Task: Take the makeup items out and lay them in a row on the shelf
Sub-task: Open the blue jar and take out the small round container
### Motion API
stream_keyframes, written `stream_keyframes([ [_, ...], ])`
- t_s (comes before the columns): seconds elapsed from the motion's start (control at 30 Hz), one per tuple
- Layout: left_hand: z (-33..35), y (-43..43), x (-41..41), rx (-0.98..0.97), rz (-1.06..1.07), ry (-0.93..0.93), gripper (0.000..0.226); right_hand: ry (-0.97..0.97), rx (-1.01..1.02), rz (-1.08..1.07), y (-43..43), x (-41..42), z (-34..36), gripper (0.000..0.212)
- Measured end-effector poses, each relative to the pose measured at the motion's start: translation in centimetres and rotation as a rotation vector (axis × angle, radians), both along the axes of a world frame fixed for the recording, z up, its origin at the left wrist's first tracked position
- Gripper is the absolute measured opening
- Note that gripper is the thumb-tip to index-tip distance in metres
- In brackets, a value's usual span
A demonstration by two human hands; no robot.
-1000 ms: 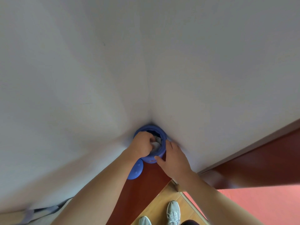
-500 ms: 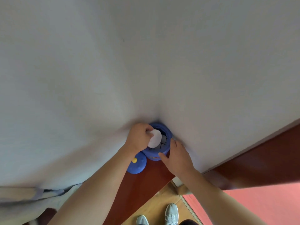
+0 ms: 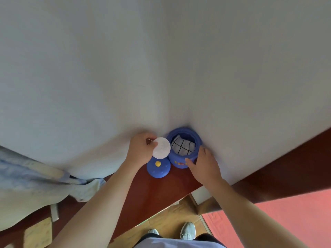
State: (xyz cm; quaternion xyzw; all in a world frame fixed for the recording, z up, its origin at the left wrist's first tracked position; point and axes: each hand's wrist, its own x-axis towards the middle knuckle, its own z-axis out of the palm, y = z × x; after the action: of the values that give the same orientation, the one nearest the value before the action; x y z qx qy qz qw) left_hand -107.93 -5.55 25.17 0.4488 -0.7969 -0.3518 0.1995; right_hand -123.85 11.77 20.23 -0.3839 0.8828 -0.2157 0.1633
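A: Where do we have the pad [image 3: 161, 148]?

B: Just below mid-frame, left of the jar [image 3: 174, 156] and clear of its mouth. Our left hand [image 3: 141, 149] pinches it, fingers curled round its left edge.

A: And the other hand?

B: Our right hand [image 3: 204, 167] wraps the jar's right side, thumb pressed on the front wall. We take it to be steadying the jar, which stands where shelf and white wall meet.

A: How do we expect the pad to handle?

B: It's thin, white and round. We judge it very light and probably soft, so an edge pinch is enough, with no squeezing. It may flop, so we'd lay it flat on the shelf [image 3: 143, 194] rather than drop it.

A: Where is there room?

B: The lid [image 3: 158, 169] sits knob-up just below the pad, right beside the jar. Bare wood shows lower and left of the lid, before the cloth [image 3: 35, 185] at the left edge.

A: What's left in the jar?

B: A gridded item [image 3: 181, 146], white with black lines and bunched up — we can't tell what it is. It looks soft, so we'd take it by its top fold.
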Motion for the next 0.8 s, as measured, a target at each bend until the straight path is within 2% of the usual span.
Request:
stream_keyframes([
  [0.4, -6.6, -0.7, 7.1, 0.074, 0.088, -0.199, 0.020, -0.010, 0.027, -0.010, 0.0, 0.7, 0.0, 0.081],
  [0.8, -10.4, -1.6, 9.6, 0.111, 0.103, -0.290, 0.025, 0.009, 0.027, -0.008, 0.0, 0.6, -0.2, 0.081],
])
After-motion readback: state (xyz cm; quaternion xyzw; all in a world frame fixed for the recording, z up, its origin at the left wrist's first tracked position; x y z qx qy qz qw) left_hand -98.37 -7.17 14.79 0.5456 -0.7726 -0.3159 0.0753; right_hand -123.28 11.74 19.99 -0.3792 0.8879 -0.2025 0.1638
